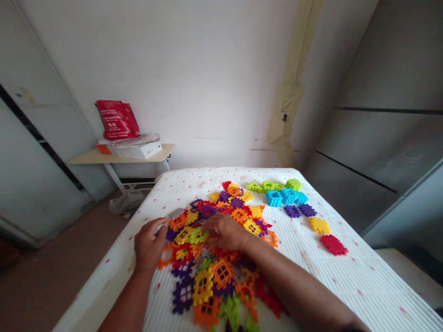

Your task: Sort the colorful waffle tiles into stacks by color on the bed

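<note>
Grip unclear: left hand (148,244) and right hand (224,232) curl over a heap of plastic waffle tiles (214,272).
The left sits at the heap's left edge, the right on top. Past its far right, on the ribbed white mattress (349,286), lie lime tiles (273,186), cyan tiles (285,197), purple tiles (299,210), a yellow tile (319,225) and a red tile (333,245).

No wording in this view can be read. A red bag (117,120) stands at the far side of the room, on top of a white box (138,150) and a small pale table (83,158). The bag's front carries white printed characters, but they are too small and blurred to make out. The box has faint dark marks on its end, also unreadable. No brand, number or sign can be identified on either item.
</note>
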